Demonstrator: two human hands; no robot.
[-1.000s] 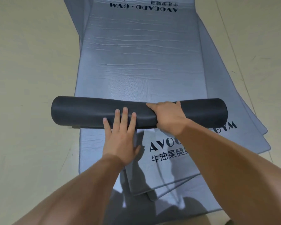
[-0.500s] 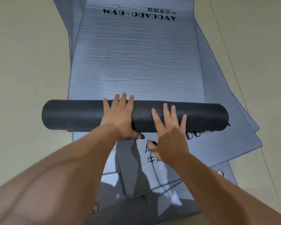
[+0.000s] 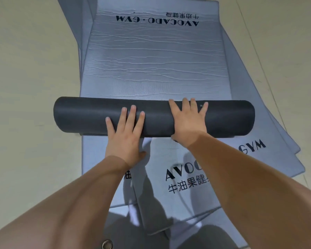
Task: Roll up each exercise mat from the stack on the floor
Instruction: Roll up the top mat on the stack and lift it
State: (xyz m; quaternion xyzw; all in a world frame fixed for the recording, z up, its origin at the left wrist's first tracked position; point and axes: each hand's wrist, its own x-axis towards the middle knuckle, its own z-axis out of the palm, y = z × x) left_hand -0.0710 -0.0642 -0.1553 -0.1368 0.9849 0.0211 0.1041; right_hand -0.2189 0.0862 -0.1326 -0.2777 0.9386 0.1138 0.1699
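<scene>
Both hands lie flat, fingers straight, on the dark rolled mat [image 3: 154,117]: left hand [image 3: 126,139] nearer, right hand [image 3: 188,123] farther, across the grey stack [image 3: 156,60] on the floor [image 3: 29,69].

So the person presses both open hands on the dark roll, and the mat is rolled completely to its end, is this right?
Not quite. The left hand and the right hand do press open on the dark roll, but the mat is not rolled completely: the head view shows a long flat part of it lying beyond the roll.
</scene>
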